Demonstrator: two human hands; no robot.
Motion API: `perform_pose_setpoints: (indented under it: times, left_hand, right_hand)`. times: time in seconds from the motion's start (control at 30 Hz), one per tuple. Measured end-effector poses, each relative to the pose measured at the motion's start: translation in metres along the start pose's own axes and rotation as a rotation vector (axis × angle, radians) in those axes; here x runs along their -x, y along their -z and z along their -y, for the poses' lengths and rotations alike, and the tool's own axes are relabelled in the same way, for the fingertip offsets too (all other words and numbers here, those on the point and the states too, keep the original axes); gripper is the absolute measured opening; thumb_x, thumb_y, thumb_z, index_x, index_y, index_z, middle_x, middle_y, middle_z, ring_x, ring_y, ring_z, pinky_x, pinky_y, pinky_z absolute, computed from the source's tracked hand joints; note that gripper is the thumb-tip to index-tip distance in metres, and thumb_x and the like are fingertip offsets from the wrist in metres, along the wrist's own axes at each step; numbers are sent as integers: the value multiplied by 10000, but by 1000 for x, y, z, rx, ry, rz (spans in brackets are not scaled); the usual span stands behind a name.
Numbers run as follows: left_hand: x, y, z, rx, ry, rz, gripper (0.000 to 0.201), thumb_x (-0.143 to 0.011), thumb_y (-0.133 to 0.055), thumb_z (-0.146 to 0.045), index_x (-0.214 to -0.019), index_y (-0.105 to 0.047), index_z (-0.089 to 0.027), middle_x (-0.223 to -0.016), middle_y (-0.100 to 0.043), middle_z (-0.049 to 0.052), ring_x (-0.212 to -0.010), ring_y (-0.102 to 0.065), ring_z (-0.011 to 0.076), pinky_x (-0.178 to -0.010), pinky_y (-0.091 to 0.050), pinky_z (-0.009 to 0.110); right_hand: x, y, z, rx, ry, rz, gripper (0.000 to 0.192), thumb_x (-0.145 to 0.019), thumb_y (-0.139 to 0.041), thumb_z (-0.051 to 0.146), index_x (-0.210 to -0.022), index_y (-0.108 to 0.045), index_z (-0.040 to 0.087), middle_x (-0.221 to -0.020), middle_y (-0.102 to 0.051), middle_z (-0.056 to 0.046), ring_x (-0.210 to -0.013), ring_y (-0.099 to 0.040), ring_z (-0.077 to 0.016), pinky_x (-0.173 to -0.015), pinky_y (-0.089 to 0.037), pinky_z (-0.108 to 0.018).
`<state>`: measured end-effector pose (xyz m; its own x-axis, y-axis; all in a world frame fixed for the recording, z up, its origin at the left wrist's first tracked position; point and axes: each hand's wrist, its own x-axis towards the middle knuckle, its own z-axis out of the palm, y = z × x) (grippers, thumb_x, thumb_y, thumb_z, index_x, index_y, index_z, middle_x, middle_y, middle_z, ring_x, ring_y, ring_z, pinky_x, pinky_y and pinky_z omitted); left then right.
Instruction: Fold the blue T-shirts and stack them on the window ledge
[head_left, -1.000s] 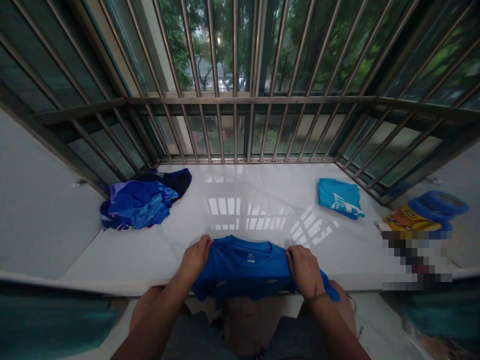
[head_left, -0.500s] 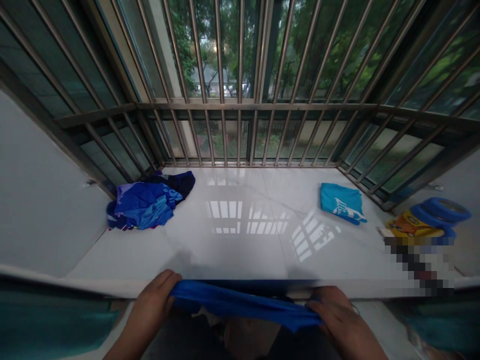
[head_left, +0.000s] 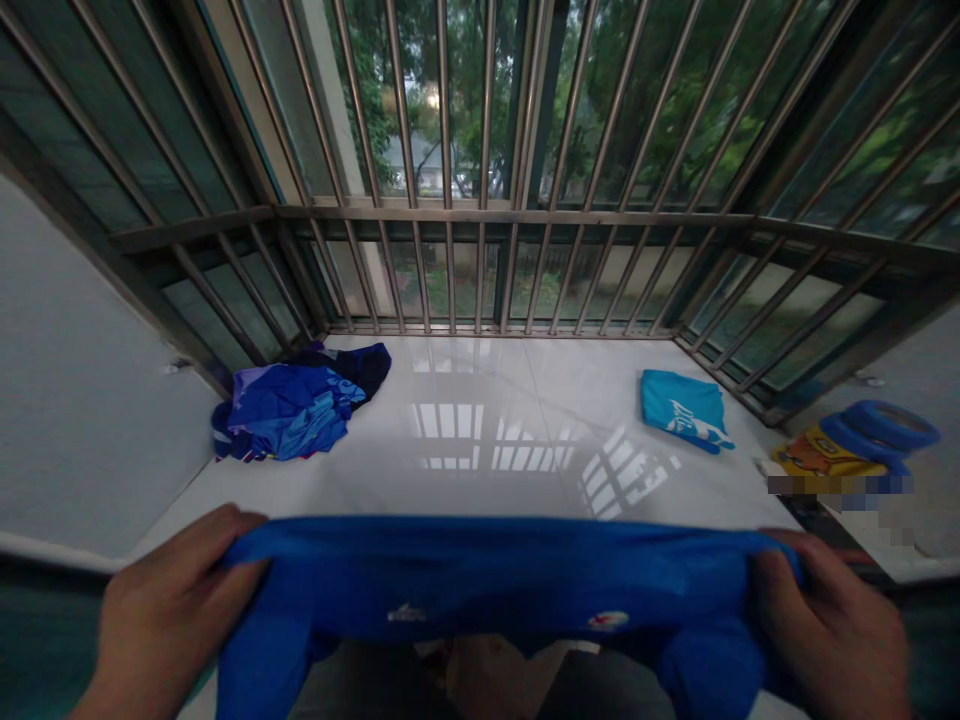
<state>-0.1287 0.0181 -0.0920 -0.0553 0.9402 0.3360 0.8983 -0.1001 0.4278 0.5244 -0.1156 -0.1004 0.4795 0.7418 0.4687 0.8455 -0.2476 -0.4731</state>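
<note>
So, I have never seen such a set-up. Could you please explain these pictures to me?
There is no machine: a person works bare-handed, seen by one camera worn on the head, looking forward and down. The left hand and right hand hold a blue fabric garment stretched between them. Beyond it is a glossy white ledge before upright metal bars. On the ledge, a crumpled pile of blue and dark clothes lies to the left, and a folded turquoise cloth with white print to the right. Farther right is a blue-and-yellow object.
</note>
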Motion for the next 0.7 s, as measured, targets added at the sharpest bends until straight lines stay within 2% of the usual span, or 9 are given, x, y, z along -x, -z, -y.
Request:
perform_pose_setpoints:
  times: [0.1, 0.17, 0.2, 0.3, 0.4, 0.47, 0.53, 0.63, 0.7]
  left_hand:
    - [-93, -18, -48, 95, 7, 249, 492, -816, -601, -755, -754, -742, -288, -739, -749, -49, -758, -736, 259, -753, -620, 402]
    - [-150, -48, -70, 146, 68, 409, 513, -912, -613, -684, -810, -722, -193, -711, -717, -10, -730, -698, 215, -722, -567, 335]
    - [-173, -64, -78, 107, 117, 441, 490, -951, -615, -644, -835, -721, -179, -724, -723, 7, -735, -703, 215, -710, -553, 314]
    - [-211, -114, -99, -100, 88, 339, 297, -963, -727, -437, -990, -735, -141, -942, -778, 98, -930, -742, 263, -804, -549, 312]
    - [-197, -159, -122, -135, -13, 251, 313, -1017, -653, -254, -1279, -683, -84, -1317, -723, 217, -1229, -680, 315, -1020, -517, 387]
    - [-162, -188, -137, -102, -142, 283, 345, -1089, -534, -235, -1382, -658, -101, -1457, -676, 210, -1346, -633, 302, -1136, -468, 408]
    - [-117, -218, -146, -66, -267, 366, 375, -1101, -566, -310, -1429, -675, -167, -1545, -661, 161, -1445, -598, 297, -1230, -426, 411]
    - [-58, -254, -141, -73, -318, 419, 545, -1065, -637, -398, -1568, -598, -192, -1698, -526, 179, -1578, -487, 369, -1313, -355, 564]
    - [-38, -266, -128, -86, -323, 398, 631, -1086, -581, -462, -1657, -507, -204, -1772, -410, 174, -1645, -386, 376, -1340, -299, 619]
  right_hand:
    - [-93, -36, 38, -19, 131, 203, 515, -1057, -438, 659, -872, -723, 272, -791, -744, -64, -724, -698, -251, -681, -521, -352]
    - [-146, -75, 64, 76, 185, 287, 547, -1108, -409, 589, -849, -714, 216, -796, -747, -74, -756, -686, -218, -730, -495, -314]
    - [-166, -95, 75, 156, 205, 319, 554, -1141, -379, 538, -910, -730, 177, -849, -763, -92, -800, -690, -203, -759, -480, -302]
    - [-194, -152, 103, 296, 244, 375, 561, -1182, -327, 464, -1187, -732, 76, -1134, -768, -190, -999, -697, -205, -853, -468, -322]
    - [-168, -195, 121, 323, 269, 395, 503, -1150, -482, 434, -1357, -667, 15, -1345, -688, -291, -1205, -665, -296, -952, -497, -399]
    - [-126, -219, 125, 305, 331, 437, 498, -1104, -596, 394, -1468, -627, 55, -1472, -645, -274, -1349, -614, -323, -1066, -488, -418]
    - [-77, -238, 122, 278, 393, 498, 561, -1084, -621, 401, -1569, -578, 123, -1620, -568, -225, -1502, -519, -331, -1207, -424, -453]
    - [-20, -256, 105, 269, 361, 597, 651, -1106, -516, 479, -1670, -486, 157, -1756, -420, -178, -1639, -356, -370, -1318, -281, -598]
    - [-3, -261, 93, 257, 338, 618, 674, -1120, -443, 515, -1706, -442, 183, -1795, -353, -140, -1673, -295, -358, -1347, -202, -622]
